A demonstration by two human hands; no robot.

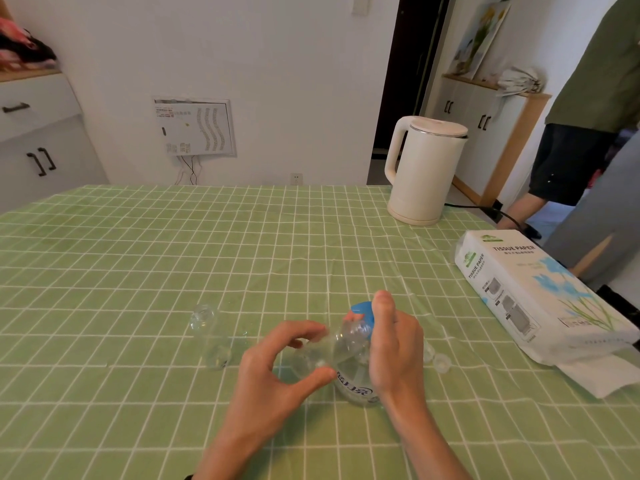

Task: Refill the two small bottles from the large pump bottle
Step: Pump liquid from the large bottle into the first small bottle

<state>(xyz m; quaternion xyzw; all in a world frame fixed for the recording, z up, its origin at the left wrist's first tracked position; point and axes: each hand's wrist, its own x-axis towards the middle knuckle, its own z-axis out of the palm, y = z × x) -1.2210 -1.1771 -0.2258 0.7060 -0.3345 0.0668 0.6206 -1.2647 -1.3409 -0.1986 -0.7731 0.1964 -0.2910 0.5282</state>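
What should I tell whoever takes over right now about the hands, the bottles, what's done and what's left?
Left hand holds the pump bottle at its shoulder; right hand grips the pump head.
Pump bottle stands on the tablecloth. Far small bottle and near small bottle stand left of it, untouched; a cap lies to its right.
Done: fill levels cannot be told.
Left: likely pump into both small bottles, then recap.
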